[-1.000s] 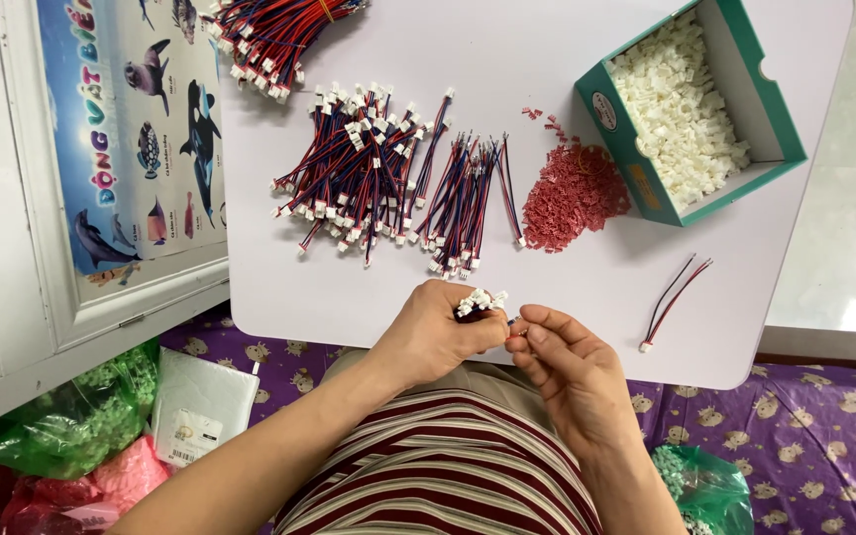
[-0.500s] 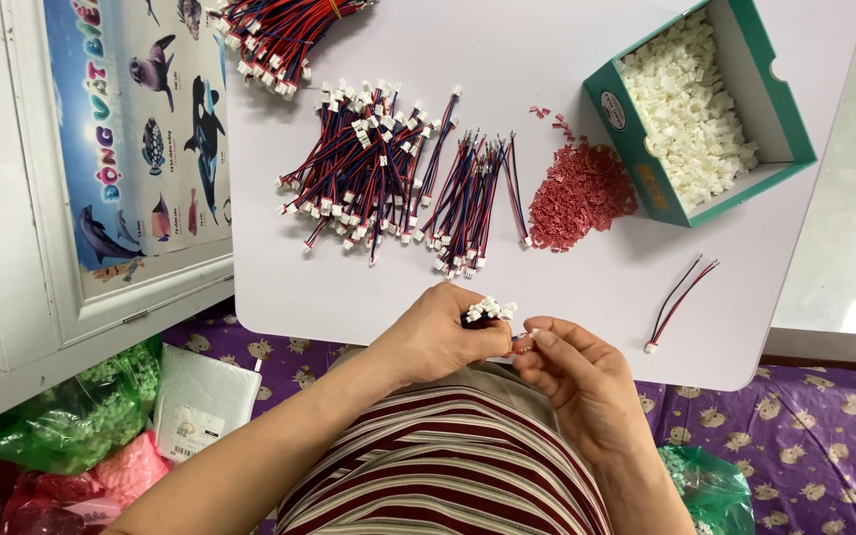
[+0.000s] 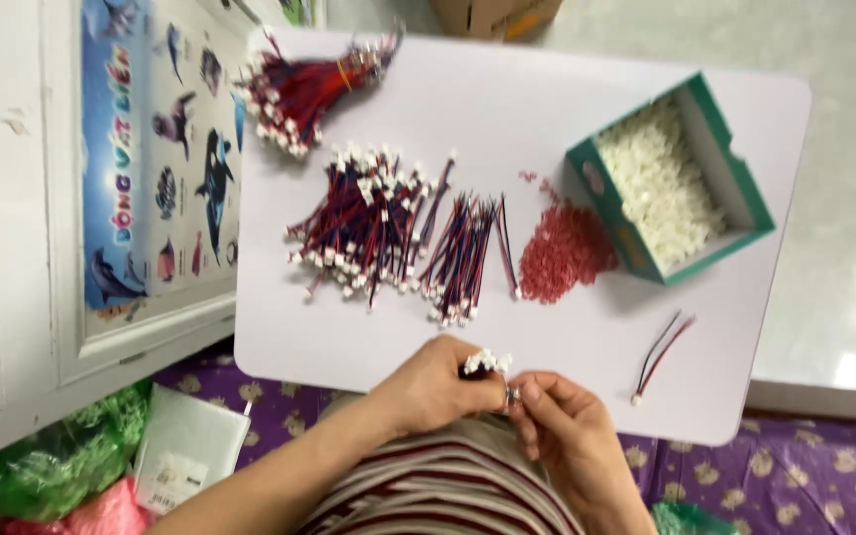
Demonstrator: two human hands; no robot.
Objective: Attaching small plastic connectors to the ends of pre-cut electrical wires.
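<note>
White and smooth, the table (image 3: 547, 129) is a low board with rounded corners, set over a purple floral cloth (image 3: 804, 476) and beside pale speckled flooring (image 3: 844, 149). To its left stands a white framed panel carrying a sea-animal poster (image 3: 165, 168). At the table's near edge the left hand (image 3: 438, 388) is closed around a small bundle of wires (image 3: 485, 363), white connector tips poking up above the fist. The right hand (image 3: 567, 431) sits just beside it, fingertips pinched together against the bundle's lower end. Farther back on the table lie a loose heap of red-and-blue wires (image 3: 369, 233), a neater sheaf (image 3: 468, 263), a tied bunch (image 3: 309, 89), a pile of red bands (image 3: 567, 253) and a green box of white connectors (image 3: 671, 178). One wire pair (image 3: 658, 357) lies alone at the right. Green and pink plastic bags (image 3: 52, 476) sit lower left.
</note>
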